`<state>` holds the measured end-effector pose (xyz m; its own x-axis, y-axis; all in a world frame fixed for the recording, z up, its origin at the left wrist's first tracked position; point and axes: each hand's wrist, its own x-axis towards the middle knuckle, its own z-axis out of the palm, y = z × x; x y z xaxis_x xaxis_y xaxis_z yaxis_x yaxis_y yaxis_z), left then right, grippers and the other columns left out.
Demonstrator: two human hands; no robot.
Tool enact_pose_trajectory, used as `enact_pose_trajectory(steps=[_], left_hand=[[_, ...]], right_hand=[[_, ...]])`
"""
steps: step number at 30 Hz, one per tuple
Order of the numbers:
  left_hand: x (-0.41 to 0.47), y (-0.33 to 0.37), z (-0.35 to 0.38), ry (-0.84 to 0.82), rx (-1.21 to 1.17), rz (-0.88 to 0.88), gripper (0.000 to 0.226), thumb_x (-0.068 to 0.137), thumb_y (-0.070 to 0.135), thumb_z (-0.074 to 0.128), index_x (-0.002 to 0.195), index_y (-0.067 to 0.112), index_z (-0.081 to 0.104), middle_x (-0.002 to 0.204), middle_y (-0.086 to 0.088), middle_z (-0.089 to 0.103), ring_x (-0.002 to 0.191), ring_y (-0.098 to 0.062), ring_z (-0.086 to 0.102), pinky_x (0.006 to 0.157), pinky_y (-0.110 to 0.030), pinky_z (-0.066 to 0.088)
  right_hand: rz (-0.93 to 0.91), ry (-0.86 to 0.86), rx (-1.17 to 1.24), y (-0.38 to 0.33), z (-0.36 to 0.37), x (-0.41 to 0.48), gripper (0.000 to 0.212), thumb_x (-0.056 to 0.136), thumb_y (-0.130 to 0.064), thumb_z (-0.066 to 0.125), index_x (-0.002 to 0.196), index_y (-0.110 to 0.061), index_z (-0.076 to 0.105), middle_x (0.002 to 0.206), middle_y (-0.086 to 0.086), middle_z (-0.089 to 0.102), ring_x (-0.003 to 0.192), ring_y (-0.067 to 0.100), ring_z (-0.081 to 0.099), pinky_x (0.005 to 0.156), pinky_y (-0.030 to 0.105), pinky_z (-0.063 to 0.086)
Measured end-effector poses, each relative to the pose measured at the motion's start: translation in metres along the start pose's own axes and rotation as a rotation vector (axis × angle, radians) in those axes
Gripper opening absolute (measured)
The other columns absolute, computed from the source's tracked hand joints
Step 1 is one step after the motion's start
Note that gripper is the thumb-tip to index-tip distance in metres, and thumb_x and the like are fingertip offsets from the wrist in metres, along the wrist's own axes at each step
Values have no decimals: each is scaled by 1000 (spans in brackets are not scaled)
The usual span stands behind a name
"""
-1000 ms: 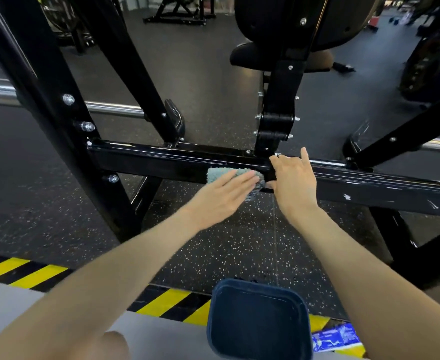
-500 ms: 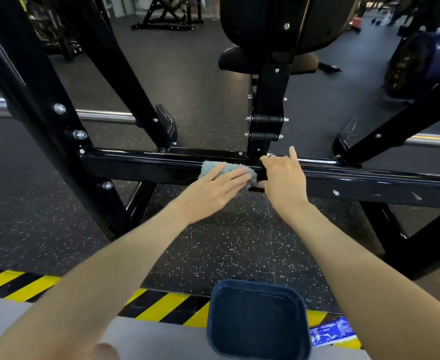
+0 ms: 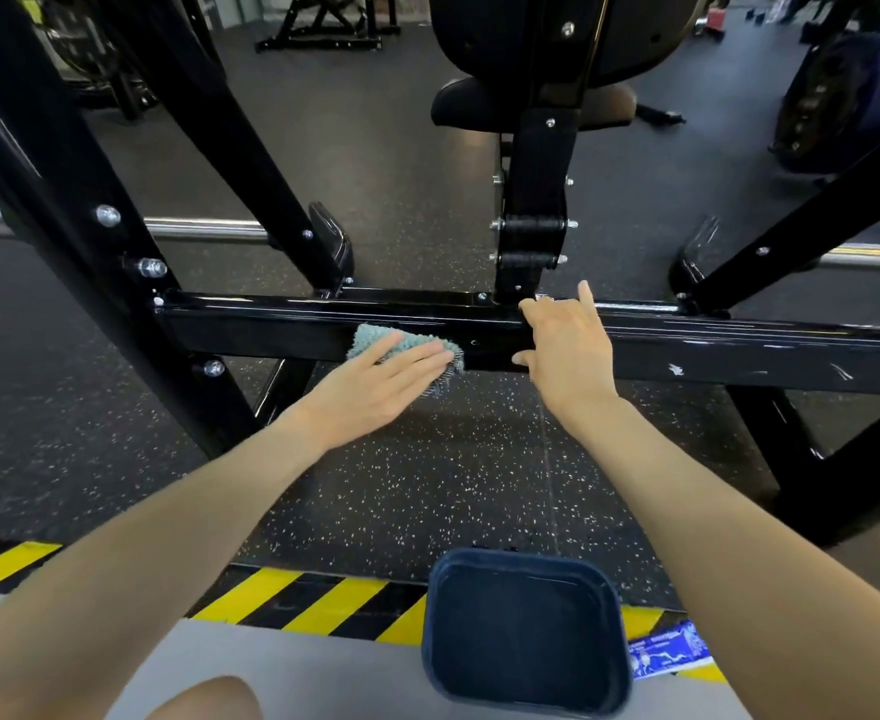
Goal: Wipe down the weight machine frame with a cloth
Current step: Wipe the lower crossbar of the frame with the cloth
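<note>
A black horizontal frame bar (image 3: 271, 330) of the weight machine runs across the middle of the head view. A teal fluffy cloth (image 3: 375, 337) lies flat against the bar's near face. My left hand (image 3: 375, 387) presses it there with straight fingers. My right hand (image 3: 565, 345) holds the same bar just to the right, fingers over the top and thumb on the front face, below the vertical seat post (image 3: 534, 200).
Slanted black frame legs (image 3: 63, 200) stand left and right, with bolts showing. A dark blue square tub (image 3: 526, 631) sits on the floor near me, by yellow-black hazard tape (image 3: 292, 600). A seat pad (image 3: 479, 103) and weight plates (image 3: 843, 96) are behind.
My left hand and the cloth have slid a little to the left along the bar. My right hand keeps its hold on the bar. The camera has shifted slightly.
</note>
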<state>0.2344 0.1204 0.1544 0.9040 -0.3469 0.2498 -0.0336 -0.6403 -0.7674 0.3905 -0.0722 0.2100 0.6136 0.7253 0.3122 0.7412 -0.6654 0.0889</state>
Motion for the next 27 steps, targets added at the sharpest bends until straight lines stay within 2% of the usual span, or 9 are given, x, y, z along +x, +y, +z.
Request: enact_pose_trajectory(steps=[2, 5, 8, 10, 13, 17, 20, 23, 27], left_hand=[[18, 8, -4, 47, -18, 10, 66, 88, 7, 56, 148, 2, 27, 157, -13, 19, 145, -27, 18, 117, -47, 14], [49, 31, -8, 67, -22, 32, 61, 92, 9, 52, 148, 2, 27, 157, -13, 22, 145, -27, 21, 118, -46, 16], [21, 15, 3, 82, 17, 8, 56, 93, 4, 42, 147, 1, 28, 156, -12, 24, 144, -28, 23, 117, -47, 16], [-2, 5, 4, 69, -17, -23, 50, 96, -2, 24, 145, 0, 31, 154, -13, 28, 143, -28, 27, 116, -45, 20], [24, 20, -5, 84, -47, -69, 56, 98, -4, 1, 143, -1, 34, 151, -14, 34, 140, -28, 33, 114, -42, 26], [57, 35, -6, 157, -92, -69, 47, 100, 0, 18, 144, 0, 33, 152, -13, 33, 141, -27, 31, 116, -41, 26], [16, 6, 2, 84, -72, -29, 53, 97, -5, 8, 148, 0, 21, 156, -11, 23, 144, -26, 23, 117, -42, 20], [-16, -2, 9, 56, -162, -92, 57, 93, -6, 20, 149, 2, 16, 157, -8, 19, 145, -26, 21, 116, -44, 16], [36, 30, -7, 78, -176, -67, 63, 87, -4, 19, 149, 5, 15, 158, -6, 17, 146, -23, 16, 116, -42, 17]], right_hand=[[7, -5, 27, 1, 3, 0, 46, 87, -33, 68, 124, -10, 51, 99, 2, 58, 103, 25, 54, 122, 38, 1], [-9, -25, -20, 1, 2, 1, 52, 90, -34, 64, 133, -13, 46, 109, 1, 59, 110, 23, 52, 121, 38, -1], [-8, -24, -2, 2, 3, 1, 57, 89, -36, 64, 137, -12, 44, 115, 2, 60, 112, 24, 52, 119, 37, -4], [-17, -17, 9, 3, 5, 1, 58, 89, -36, 64, 138, -12, 43, 116, 2, 59, 112, 23, 51, 119, 35, -6], [-10, -17, -14, 3, 6, 2, 53, 88, -33, 66, 132, -11, 47, 109, 3, 60, 107, 25, 53, 119, 37, -4], [2, -32, -79, 0, 5, 5, 40, 88, -25, 68, 122, -13, 50, 97, 1, 60, 96, 24, 54, 120, 39, -1], [15, -65, -91, 0, 5, 4, 46, 89, -37, 64, 125, -12, 49, 99, 2, 60, 98, 24, 54, 120, 40, -1], [7, -50, -96, -1, 4, 4, 50, 90, -38, 63, 129, -12, 47, 102, 1, 59, 97, 23, 53, 120, 40, -1], [-20, -41, -105, 2, 7, 2, 53, 90, -32, 64, 136, -13, 43, 108, 0, 59, 105, 22, 52, 120, 38, -1]])
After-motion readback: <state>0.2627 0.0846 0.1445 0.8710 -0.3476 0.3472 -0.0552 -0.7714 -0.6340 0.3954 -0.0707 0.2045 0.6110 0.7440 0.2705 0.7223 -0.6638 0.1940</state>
